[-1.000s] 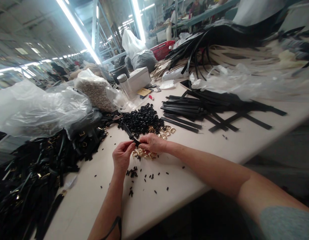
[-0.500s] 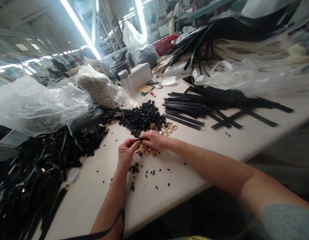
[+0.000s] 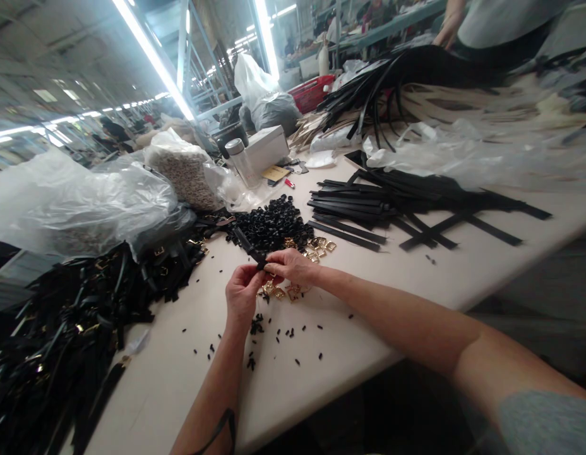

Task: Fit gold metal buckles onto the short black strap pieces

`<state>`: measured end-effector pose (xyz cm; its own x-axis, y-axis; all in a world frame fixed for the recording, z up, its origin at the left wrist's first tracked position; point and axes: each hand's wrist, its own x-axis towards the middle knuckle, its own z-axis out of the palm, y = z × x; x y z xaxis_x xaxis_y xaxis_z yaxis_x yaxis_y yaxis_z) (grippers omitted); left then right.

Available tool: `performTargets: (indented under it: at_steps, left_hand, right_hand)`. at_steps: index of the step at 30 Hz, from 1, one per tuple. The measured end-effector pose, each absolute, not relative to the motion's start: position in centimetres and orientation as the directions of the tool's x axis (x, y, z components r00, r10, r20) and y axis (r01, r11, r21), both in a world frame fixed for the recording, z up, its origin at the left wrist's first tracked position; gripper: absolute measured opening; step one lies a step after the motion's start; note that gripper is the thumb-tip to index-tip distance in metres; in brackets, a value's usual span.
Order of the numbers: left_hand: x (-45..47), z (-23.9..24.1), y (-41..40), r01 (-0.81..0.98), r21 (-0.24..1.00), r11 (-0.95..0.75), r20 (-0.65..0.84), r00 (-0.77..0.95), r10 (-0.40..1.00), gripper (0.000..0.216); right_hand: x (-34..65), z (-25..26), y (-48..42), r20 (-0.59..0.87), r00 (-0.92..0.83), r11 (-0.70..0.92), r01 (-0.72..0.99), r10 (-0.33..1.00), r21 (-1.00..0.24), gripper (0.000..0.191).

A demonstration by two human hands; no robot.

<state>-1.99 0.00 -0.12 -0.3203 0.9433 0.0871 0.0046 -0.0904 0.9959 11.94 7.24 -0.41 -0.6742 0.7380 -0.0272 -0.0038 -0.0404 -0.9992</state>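
Observation:
My left hand (image 3: 240,292) and my right hand (image 3: 291,265) meet at the middle of the white table (image 3: 463,265). Both pinch the near end of a short black strap (image 3: 248,244) that points up and away to the left. Under my right hand lies a small heap of gold buckles (image 3: 282,291). More gold buckles (image 3: 319,245) sit just behind, beside a pile of black rings (image 3: 270,225). Small black bits (image 3: 278,335) are scattered on the table in front of my hands.
A big heap of black straps with gold fittings (image 3: 70,322) fills the left. Long black strips (image 3: 392,202) lie to the right. Plastic bags (image 3: 75,202), a white box (image 3: 267,146) and a metal flask (image 3: 239,161) stand behind. Another person (image 3: 492,22) stands at the far right.
My hands have stayed together on the strap, with only small shifts of the fingers. The view has wobbled slightly.

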Motion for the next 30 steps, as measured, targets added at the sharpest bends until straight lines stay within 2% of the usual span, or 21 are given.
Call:
performTargets:
  at_steps: [4, 10, 13, 16, 19, 24, 30]
  left_hand:
    - [-2.1, -0.2, 0.2, -0.143, 0.989, -0.027, -0.021, -0.325, 0.945, 0.033]
    - [-3.2, 0.2, 1.1, -0.476, 0.88, -0.01, -0.216, -0.418, 0.883, 0.037]
    - [-3.5, 0.4, 1.2, -0.537, 0.844, -0.014, -0.245, -0.409, 0.879, 0.031]
    - [-3.2, 0.2, 1.0, -0.56, 0.829, -0.009, -0.252, -0.387, 0.887, 0.026]
    - [-2.7, -0.2, 0.9, -0.544, 0.839, -0.003, -0.227, -0.355, 0.907, 0.028]
    - [-2.8, -0.2, 0.6, -0.461, 0.887, 0.01, -0.175, -0.315, 0.933, 0.029]
    - [-3.6, -0.1, 0.2, -0.203, 0.979, -0.001, -0.043, -0.211, 0.977, 0.039]
  right_hand:
    - [12.0, 0.1, 7.0, -0.015, -0.611, 0.005, 0.032, 0.791, -0.999, 0.011]
    - [12.4, 0.8, 6.6, 0.089, -0.622, 0.248, 0.175, 0.778, -0.953, 0.011]
    - [12.5, 1.0, 6.5, 0.13, -0.642, 0.359, 0.241, 0.755, -0.902, 0.012]
    - [12.5, 1.2, 6.3, 0.132, -0.649, 0.392, 0.274, 0.749, -0.878, 0.014]
    - [12.4, 1.2, 6.2, 0.097, -0.64, 0.344, 0.274, 0.762, -0.898, 0.015]
    - [12.4, 1.1, 6.3, 0.006, -0.652, 0.167, 0.186, 0.758, -0.968, 0.012]
    - [13.1, 1.9, 6.6, -0.088, -0.759, -0.028, 0.091, 0.645, -0.995, 0.017]
